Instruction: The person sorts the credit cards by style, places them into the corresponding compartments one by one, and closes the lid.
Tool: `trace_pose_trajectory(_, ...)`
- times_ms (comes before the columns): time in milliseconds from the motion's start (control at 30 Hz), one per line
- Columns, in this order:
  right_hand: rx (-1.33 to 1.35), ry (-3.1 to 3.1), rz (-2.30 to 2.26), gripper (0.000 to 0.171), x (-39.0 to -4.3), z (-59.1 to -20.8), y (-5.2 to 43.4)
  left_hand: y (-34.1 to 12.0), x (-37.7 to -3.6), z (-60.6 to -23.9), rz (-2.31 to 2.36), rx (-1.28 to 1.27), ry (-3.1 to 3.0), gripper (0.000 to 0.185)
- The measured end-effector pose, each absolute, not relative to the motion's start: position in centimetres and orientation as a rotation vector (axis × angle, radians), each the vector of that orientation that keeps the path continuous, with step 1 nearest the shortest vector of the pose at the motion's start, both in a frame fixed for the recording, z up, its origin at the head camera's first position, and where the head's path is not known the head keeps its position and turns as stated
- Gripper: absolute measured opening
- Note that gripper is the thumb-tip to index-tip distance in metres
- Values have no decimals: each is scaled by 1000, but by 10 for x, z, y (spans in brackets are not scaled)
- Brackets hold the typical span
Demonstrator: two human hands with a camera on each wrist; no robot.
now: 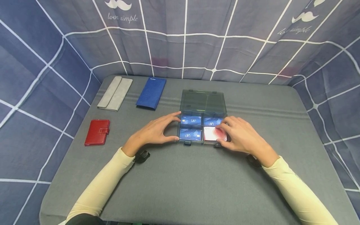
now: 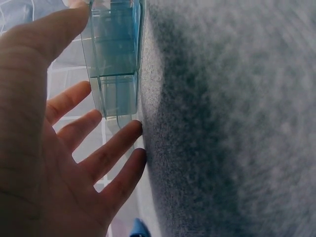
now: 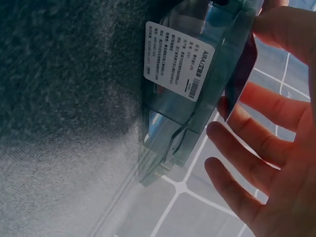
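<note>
A clear bluish storage box (image 2: pixel 116 52) lies with its dark see-through lid (image 1: pixel 202 101) folded back. Blue VIP cards show in three of its compartments: far left (image 1: pixel 192 121), near left (image 1: pixel 189 135) and far right (image 1: pixel 211 121). My right hand (image 1: pixel 242 135) pinches a white-and-red card (image 1: pixel 209 134) between thumb and fingers, over the near-right compartment; the right wrist view shows the card's dark underside (image 3: pixel 242 74) tilted at the box's edge. At the box's left side, my left hand (image 1: pixel 153 129) touches with thumb and index finger, its fingers spread and fairly straight.
On the left of the grey table (image 1: pixel 182 187) lie a light grey flap case (image 1: pixel 115 93), a blue folder (image 1: pixel 152 93) and a red wallet with a strap (image 1: pixel 97 132). A checked curtain (image 1: pixel 202 50) hangs behind. A printed label (image 3: pixel 180 61) sticks to the box's outside.
</note>
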State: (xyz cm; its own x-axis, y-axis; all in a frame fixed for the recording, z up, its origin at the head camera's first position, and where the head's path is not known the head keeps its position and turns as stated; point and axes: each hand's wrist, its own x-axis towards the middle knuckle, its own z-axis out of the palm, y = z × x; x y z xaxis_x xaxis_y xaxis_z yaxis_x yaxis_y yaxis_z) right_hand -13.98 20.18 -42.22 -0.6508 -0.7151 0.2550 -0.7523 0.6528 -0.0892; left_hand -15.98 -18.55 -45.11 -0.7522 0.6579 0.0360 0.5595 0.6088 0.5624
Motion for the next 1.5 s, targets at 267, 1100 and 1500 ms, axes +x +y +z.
trace_pose_trajectory(267, 1280, -2620, 296, 47, -143, -425, 208, -185, -159, -450, 840, 1014, 2656, 73)
trace_pose_trajectory(1100, 770, -2806, 834, 55, -191, -430, 232, -169, -178, -432, 982, 841, 2587, 87)
trace_pose_trajectory(1500, 529, -3042, 1209, 79, -225, -438, 232, -125, -224, -434, 1203, 417, 2624, 77)
